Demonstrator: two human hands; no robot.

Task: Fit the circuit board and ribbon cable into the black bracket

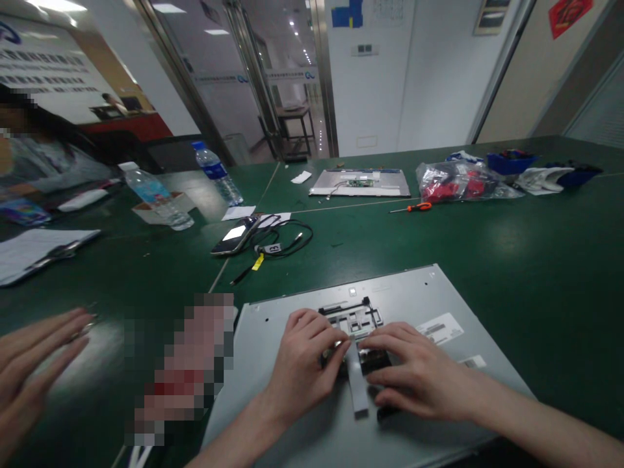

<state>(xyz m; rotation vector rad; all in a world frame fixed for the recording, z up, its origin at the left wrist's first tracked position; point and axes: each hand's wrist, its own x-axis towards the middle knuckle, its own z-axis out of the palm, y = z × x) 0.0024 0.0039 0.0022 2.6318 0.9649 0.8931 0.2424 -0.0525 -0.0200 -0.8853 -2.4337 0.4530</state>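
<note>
A grey metal panel [287, 325] lies before me, with a cut-out metal bracket [358, 322] and black parts [374, 359] at its middle. From there a flat grey ribbon cable [358, 390] runs towards me. My left hand [312, 354] pinches the cable's far end between thumb and fingers. On the other side of the cable, my right hand [419, 370] rests with its fingers spread over the black parts. Its fingertips partly hide what lies under them. White labels [441, 328] are stuck to the panel to the right.
Another person's hand [39, 370] is at the left edge, beside a pixelated object [190, 357]. Beyond the panel lie a phone [236, 235], a black cable [292, 250], an orange-handled screwdriver [412, 208], a second panel [361, 183] and a plastic bag [463, 182]. Water bottles [217, 172] stand back left.
</note>
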